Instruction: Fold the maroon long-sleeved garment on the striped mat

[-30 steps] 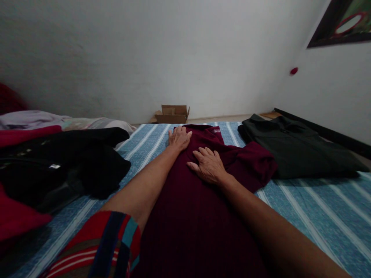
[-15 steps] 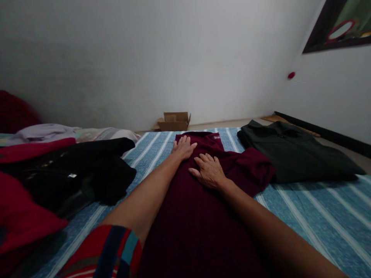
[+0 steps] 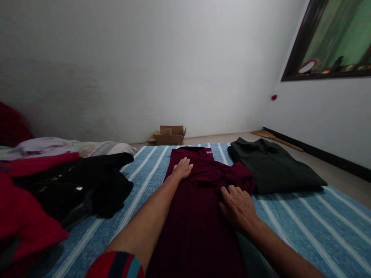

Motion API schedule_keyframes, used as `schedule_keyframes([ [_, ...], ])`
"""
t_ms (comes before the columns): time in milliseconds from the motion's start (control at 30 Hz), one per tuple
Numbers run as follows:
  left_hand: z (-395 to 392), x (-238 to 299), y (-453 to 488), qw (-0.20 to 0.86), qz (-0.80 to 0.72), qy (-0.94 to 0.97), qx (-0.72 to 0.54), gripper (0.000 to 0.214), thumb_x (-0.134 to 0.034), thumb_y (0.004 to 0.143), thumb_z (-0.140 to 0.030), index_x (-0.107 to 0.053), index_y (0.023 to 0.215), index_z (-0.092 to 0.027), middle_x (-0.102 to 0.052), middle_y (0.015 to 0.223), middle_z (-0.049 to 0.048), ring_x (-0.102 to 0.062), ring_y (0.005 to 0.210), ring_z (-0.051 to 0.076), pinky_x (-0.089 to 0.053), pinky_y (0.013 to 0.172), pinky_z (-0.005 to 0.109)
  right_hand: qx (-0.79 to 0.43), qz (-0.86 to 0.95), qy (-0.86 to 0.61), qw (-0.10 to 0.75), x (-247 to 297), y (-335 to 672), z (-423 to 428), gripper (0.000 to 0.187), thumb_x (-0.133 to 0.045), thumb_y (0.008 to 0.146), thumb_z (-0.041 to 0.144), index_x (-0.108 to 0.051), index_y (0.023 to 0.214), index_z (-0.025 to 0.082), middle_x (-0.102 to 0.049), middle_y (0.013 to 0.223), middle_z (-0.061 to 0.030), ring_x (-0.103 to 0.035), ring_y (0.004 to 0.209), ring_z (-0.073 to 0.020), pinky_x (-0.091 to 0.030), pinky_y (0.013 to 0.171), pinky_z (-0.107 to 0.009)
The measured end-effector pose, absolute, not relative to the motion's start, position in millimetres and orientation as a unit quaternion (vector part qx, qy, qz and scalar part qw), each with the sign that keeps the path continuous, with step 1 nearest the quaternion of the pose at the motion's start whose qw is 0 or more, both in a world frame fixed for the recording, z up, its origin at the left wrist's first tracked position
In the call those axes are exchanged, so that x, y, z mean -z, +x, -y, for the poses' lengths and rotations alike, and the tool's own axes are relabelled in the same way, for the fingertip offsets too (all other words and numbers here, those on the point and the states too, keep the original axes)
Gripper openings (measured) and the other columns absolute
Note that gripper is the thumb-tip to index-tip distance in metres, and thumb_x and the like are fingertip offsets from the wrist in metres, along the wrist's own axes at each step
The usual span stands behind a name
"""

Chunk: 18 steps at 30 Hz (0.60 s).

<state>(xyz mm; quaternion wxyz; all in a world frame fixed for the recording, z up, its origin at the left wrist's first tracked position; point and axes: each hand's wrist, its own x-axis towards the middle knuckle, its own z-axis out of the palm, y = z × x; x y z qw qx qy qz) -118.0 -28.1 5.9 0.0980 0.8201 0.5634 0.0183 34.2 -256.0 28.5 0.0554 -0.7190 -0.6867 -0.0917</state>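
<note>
A dark maroon shirt (image 3: 197, 216) lies flat on the blue striped bedsheet (image 3: 313, 224), collar toward the far edge. My left hand (image 3: 182, 169) rests flat on its upper part, fingers stretched out. My right hand (image 3: 237, 206) lies on the shirt's right side just below the folded-in sleeve (image 3: 234, 178), fingers spread and slightly curved on the cloth. Neither hand holds anything.
A folded dark green shirt (image 3: 275, 168) lies to the right. A heap of black (image 3: 84, 185) and red clothes (image 3: 23, 216) fills the left side. A cardboard box (image 3: 169, 135) stands on the floor by the white wall. A window (image 3: 333, 42) is at upper right.
My right hand has slid from the shirt's chest down and to the right edge below the sleeve. The left hand stays near the collar. The view has tilted up and rightward.
</note>
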Motion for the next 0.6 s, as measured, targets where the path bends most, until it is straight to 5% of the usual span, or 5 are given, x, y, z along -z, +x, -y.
schedule_keyframes([
  [200,28.4,-3.3,-114.8,0.109,-0.581,0.807,-0.012,0.058,-0.015,0.091,-0.044,-0.019,0.144,-0.021,-0.008,0.153,0.0042,-0.007,0.14,0.02,-0.015,0.109,0.049,0.044,0.667,-0.732,0.128,-29.1,54.7,242.9,0.023,-0.041,0.081,0.01,-0.063,0.083,0.015,-0.063,0.086,-0.0096,-0.059,0.081,-0.0219,-0.041,0.066,-0.03],
  [400,31.2,-4.3,-113.7,0.111,-0.58,0.807,-0.01,0.059,-0.013,0.091,-0.046,-0.019,0.144,-0.02,-0.009,0.153,0.0032,-0.007,0.14,0.018,-0.013,0.11,0.048,-0.226,0.492,-0.623,0.564,-74.5,126.5,280.4,0.026,-0.063,0.07,0.033,-0.067,0.089,0.017,-0.067,0.077,-0.0037,-0.063,0.071,-0.0186,-0.05,0.064,-0.029],
  [500,32.8,-6.0,-112.5,0.111,-0.583,0.804,-0.012,0.061,-0.013,0.091,-0.048,-0.019,0.144,-0.019,-0.009,0.153,0.0035,-0.007,0.14,0.02,-0.014,0.11,0.049,-0.248,0.294,-0.567,0.729,-93.3,164.4,310.8,0.027,-0.073,0.057,0.022,-0.068,0.082,0.018,-0.067,0.078,-0.0038,-0.063,0.066,-0.0153,-0.052,0.061,-0.024],
  [600,33.8,-8.3,-111.6,0.108,-0.583,0.805,-0.014,0.061,-0.013,0.09,-0.049,-0.021,0.144,-0.02,-0.01,0.153,0.0038,-0.008,0.14,0.021,-0.015,0.11,0.05,-0.251,0.127,-0.52,0.807,-93.8,195.7,330.2,0.014,-0.063,0.062,0.012,-0.066,0.074,0.018,-0.065,0.075,-0.0027,-0.061,0.059,-0.0111,-0.052,0.054,-0.017],
])
